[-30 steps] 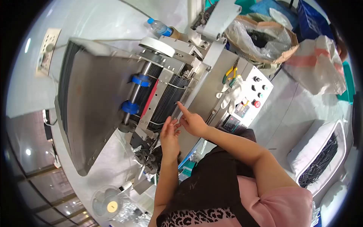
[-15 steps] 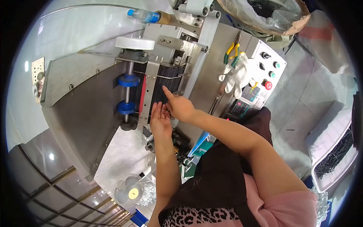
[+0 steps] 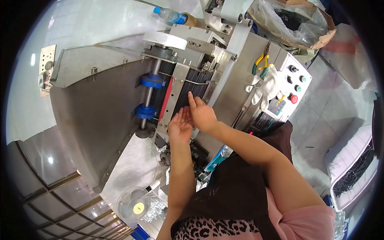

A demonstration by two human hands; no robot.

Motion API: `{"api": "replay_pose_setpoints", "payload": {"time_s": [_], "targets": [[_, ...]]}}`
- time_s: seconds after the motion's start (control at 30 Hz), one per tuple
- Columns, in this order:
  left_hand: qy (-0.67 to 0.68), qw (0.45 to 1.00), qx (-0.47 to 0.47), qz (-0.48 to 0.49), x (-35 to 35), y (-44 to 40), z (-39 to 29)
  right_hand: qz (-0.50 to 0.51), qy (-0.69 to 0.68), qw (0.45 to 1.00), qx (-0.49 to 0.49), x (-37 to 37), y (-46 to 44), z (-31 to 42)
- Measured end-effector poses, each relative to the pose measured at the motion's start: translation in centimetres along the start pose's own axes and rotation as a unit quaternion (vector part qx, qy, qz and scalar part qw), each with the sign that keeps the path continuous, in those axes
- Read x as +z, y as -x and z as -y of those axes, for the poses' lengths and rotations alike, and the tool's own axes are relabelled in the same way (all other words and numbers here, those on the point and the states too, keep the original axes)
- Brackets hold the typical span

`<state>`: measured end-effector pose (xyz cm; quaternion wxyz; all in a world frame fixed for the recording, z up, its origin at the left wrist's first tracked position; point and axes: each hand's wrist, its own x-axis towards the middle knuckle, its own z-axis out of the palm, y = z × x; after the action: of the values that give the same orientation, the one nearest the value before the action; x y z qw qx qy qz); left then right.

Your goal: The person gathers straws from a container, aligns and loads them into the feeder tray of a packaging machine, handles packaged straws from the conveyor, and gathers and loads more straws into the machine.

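My left hand [image 3: 181, 125] is palm up at the lower end of a stack of thin black strips [image 3: 193, 89] in the machine, its fingers spread a little. Just right of it, my right hand [image 3: 203, 116] reaches over the strips with the index finger stretched onto them. Neither hand shows anything held. A metal bar [image 3: 174, 94] with a red strip [image 3: 165, 100] runs along the left of the stack. Beyond that is a shaft with two blue rings [image 3: 152, 81] and a white wheel [image 3: 165, 40] at its top.
White gloves [image 3: 265, 90] and yellow-green pliers [image 3: 261, 63] lie on the machine top beside the control panel [image 3: 295, 85]. A water bottle [image 3: 171, 15] lies behind. A fan [image 3: 134, 203] stands at lower left, a bin of black strips [image 3: 354, 172] at right.
The view has shifted. My left hand has turned palm up and come close under my right hand, and my right index finger has moved further up along the black strips.
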<state>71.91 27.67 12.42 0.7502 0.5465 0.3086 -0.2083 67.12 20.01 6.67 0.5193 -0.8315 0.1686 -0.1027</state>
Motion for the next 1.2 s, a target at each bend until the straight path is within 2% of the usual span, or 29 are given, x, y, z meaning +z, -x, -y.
{"api": "replay_pose_setpoints", "payload": {"time_s": [0.13, 0.27, 0.33, 0.37, 0.43, 0.47, 0.5, 0.53, 0.57, 0.63, 0.67, 0.7, 0.77, 0.8, 0.83, 0.9, 1.1, 1.13, 1.2], "targets": [[0.064, 0.997, -0.049, 0.019, 0.2, -0.3, -0.6, -0.055, -0.067, 0.996, 0.004, 0.4, 0.3, 0.2], [0.140, 0.985, -0.095, 0.021, 0.2, -0.6, -1.0, -0.042, -0.113, 0.991, 0.053, 0.4, 0.1, 0.7], [0.213, 0.968, -0.129, 0.026, 0.2, -0.5, -1.1, -0.079, -0.208, 0.974, 0.051, 1.0, -0.2, 0.3], [0.213, 0.968, -0.131, 0.026, 0.1, -0.6, -1.2, -0.079, -0.206, 0.974, 0.053, 1.0, -0.4, 0.3], [0.249, 0.959, -0.128, 0.037, -0.1, -0.8, -1.2, -0.081, -0.384, 0.916, 0.076, 1.2, -0.8, 0.5], [0.249, 0.959, -0.130, 0.037, 0.1, -0.7, -1.2, -0.081, -0.383, 0.917, 0.077, 1.0, -1.2, 0.9], [0.269, 0.953, -0.136, 0.026, 0.4, -0.7, -1.3, -0.078, -0.524, 0.835, 0.146, 0.8, -1.7, 1.2], [0.288, 0.947, -0.142, 0.016, 0.6, -0.6, -1.3, -0.073, -0.649, 0.728, 0.210, 0.5, -2.2, 1.4], [0.288, 0.947, -0.143, 0.016, 0.3, -1.0, -1.1, -0.074, -0.649, 0.728, 0.210, 0.2, -2.6, 1.3], [0.302, 0.929, -0.204, 0.064, -0.7, -1.9, -0.6, -0.057, -0.578, 0.752, 0.313, -0.5, -3.6, 1.1], [0.271, 0.938, -0.214, 0.025, -0.3, -1.8, -0.4, -0.073, -0.576, 0.749, 0.319, 0.3, -4.0, 0.3], [0.272, 0.937, -0.216, 0.027, -1.0, -2.5, 0.0, -0.074, -0.575, 0.750, 0.318, 0.3, -4.2, 0.1], [0.187, 0.944, -0.254, 0.093, -3.1, -4.3, 1.0, -0.036, -0.395, 0.862, 0.314, 0.3, -4.4, -0.4], [0.125, 0.973, -0.194, 0.022, -2.7, -4.4, 1.8, -0.061, -0.328, 0.905, 0.264, 1.1, -4.6, -0.9], [0.128, 0.972, -0.195, 0.025, -2.5, -4.3, 2.3, -0.061, -0.324, 0.907, 0.262, 1.8, -4.6, -1.6], [0.169, 0.976, -0.127, 0.044, -2.6, -4.6, 3.5, -0.026, -0.310, 0.912, 0.267, 0.3, -4.3, -1.2], [0.263, 0.940, -0.135, 0.167, -3.2, -6.1, 4.9, -0.011, -0.302, 0.913, 0.275, -0.1, -4.6, -1.1], [0.265, 0.939, -0.136, 0.169, -3.3, -6.2, 5.1, -0.011, -0.299, 0.914, 0.274, 0.1, -4.6, -1.2], [0.223, 0.970, -0.045, 0.083, -3.1, -5.8, 5.3, -0.030, -0.246, 0.937, 0.245, 0.2, -4.6, -1.3]]}}
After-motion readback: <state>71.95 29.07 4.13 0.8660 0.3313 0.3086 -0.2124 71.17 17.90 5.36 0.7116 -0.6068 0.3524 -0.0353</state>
